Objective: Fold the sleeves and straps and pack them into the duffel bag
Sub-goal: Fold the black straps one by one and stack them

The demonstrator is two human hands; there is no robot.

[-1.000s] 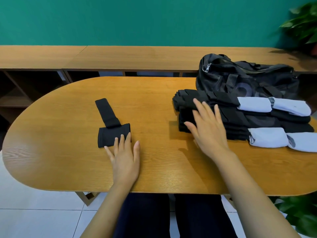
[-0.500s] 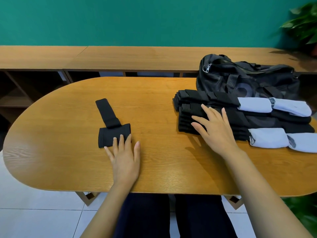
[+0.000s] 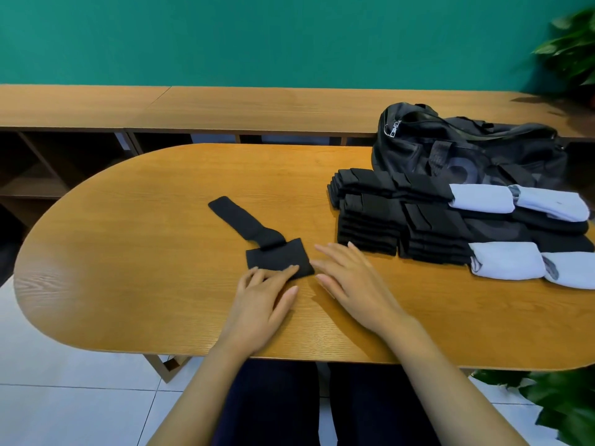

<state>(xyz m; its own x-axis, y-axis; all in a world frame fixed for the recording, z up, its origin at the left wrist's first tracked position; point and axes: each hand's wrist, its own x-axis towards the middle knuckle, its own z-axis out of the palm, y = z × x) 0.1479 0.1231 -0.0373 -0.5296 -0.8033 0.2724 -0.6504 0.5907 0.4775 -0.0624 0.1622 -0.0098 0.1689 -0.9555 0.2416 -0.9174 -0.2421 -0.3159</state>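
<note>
1. The black strap (image 3: pixel 277 257) lies on the counter (image 3: pixel 128 252) straight ahead of the left hand (image 3: pixel 260 307). That hand's straight fingers rest on the near edge of the strap's folded pad and grip nothing.
2. The right hand (image 3: pixel 352 284) is flat, fingers spread and empty, just right of the pad.
3. The strap's long axis runs from the pad away and leftward, so its loose tail lies beyond the left fingertips. The left hand is nearer to it.
4. The folded pile (image 3: pixel 386 220) and duffel bag (image 3: pixel 467 156) sit beyond the right hand, to its right.
</note>
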